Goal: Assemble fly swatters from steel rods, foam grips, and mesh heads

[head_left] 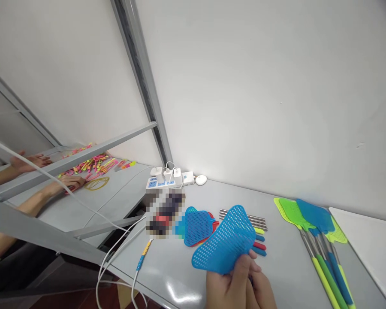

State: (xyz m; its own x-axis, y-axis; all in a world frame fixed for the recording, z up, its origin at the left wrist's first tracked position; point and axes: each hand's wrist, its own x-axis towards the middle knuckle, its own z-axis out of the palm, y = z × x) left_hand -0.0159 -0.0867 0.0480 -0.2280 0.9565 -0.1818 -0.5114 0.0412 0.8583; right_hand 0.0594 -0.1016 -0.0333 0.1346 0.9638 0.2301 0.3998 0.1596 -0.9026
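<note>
A blue perforated fly swatter head (227,240) is held up over the table, tilted. My left hand (220,289) is closed on its lower edge, thumb pressed near the neck. My right hand (260,287) is closed close against the left at the neck; the two overlap and hide the joint below. Behind lies a pile of fly swatter heads (197,227), blue on top with red beneath. Next to it are several metal rods (259,221) and coloured handles (260,245), partly hidden by the held head.
Assembled green and blue fly swatters (323,240) lie at the right, beside a white board (366,244). A power strip (161,184) with chargers stands by the wall; white cables (104,266) hang leftward. Beyond the metal frame (93,150), another person's hands (69,182) work among colourful cords.
</note>
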